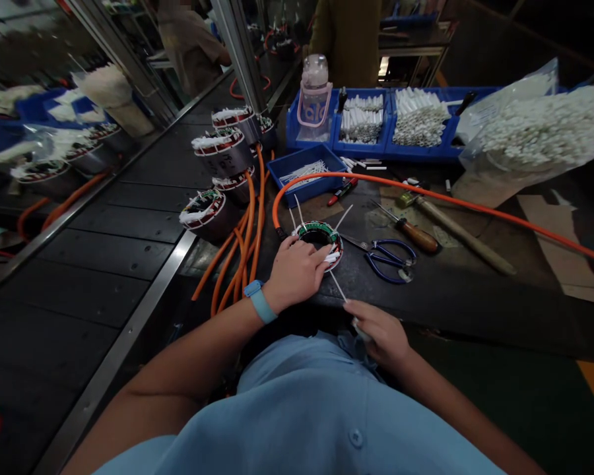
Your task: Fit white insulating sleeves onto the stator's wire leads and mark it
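— Stator first: where does that round wound motor ring with green, red and white at its rim (318, 235) sit?

— Flat on the dark workbench (475, 297), close to the near edge, straight ahead of the person in the light blue shirt. An orange cable (426, 191) loops from its far side away to the right.

— And the hands?

— The left hand (297, 272), blue band on the wrist, lies over the ring's near left rim, fingers curled onto it, seemingly pressing it down so it cannot turn. The right hand (380, 333) is drawn back to the bench edge, pinched shut on a thin white strip (337, 285) that slants up toward the ring; I judge the pull runs against the left hand's hold. More white strips stick up from the ring's far rim.

— What lies near?

— Just right of it, blue-handled scissors (391, 258), then a wooden-handled screwdriver (410, 232) and a long wooden-handled tool (462, 234), all within the right hand's reach. A small blue tray of white strips (304, 173) stands behind.

— Farther out?

— Blue bins of white tubes (418, 122), a clear water bottle with pink strap (315, 99), a plastic bag of white tubes (534, 132). Left, more wound stators (222, 155) with orange leads beside a dark slatted conveyor (103, 251). Other people stand at the back of a dim workshop.
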`<state>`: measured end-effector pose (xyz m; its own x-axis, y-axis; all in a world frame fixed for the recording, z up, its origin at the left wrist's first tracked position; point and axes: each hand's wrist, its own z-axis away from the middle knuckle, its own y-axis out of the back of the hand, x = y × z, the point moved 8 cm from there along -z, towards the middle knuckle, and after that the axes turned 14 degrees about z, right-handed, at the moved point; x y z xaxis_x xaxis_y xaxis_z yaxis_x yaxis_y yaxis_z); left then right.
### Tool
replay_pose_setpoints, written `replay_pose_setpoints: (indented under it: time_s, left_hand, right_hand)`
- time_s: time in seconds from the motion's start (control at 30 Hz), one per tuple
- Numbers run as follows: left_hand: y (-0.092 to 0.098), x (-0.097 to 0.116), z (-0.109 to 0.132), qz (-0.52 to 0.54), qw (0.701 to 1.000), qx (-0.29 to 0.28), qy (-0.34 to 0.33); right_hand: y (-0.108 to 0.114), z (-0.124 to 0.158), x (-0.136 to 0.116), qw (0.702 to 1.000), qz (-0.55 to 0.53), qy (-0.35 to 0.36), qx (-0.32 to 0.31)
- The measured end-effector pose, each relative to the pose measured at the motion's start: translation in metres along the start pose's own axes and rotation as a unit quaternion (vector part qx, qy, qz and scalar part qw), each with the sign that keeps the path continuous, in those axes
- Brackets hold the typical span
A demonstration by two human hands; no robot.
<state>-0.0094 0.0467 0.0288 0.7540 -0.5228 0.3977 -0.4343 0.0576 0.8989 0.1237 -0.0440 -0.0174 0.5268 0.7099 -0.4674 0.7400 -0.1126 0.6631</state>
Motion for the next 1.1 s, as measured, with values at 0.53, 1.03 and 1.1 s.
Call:
replay_pose_setpoints:
  time_s: [0.53, 1.03, 1.1]
  left_hand:
    - [0.007, -0.001, 0.009, 0.150, 0.982, 0.112, -0.021]
    - [0.006, -0.004, 0.007, 0.155, 0.982, 0.104, -0.017]
    - [0.006, -0.004, 0.007, 0.152, 0.984, 0.095, -0.014]
  right_hand:
    - [-0.036, -0.047, 0.056, 0.869, -0.349, -0.351, 0.013]
    - [-0.020, -0.086, 0.054, 0.974, -0.005, -0.225, -0.008]
    - [-0.014, -0.097, 0.037, 0.981, 0.164, -0.088, -0.045]
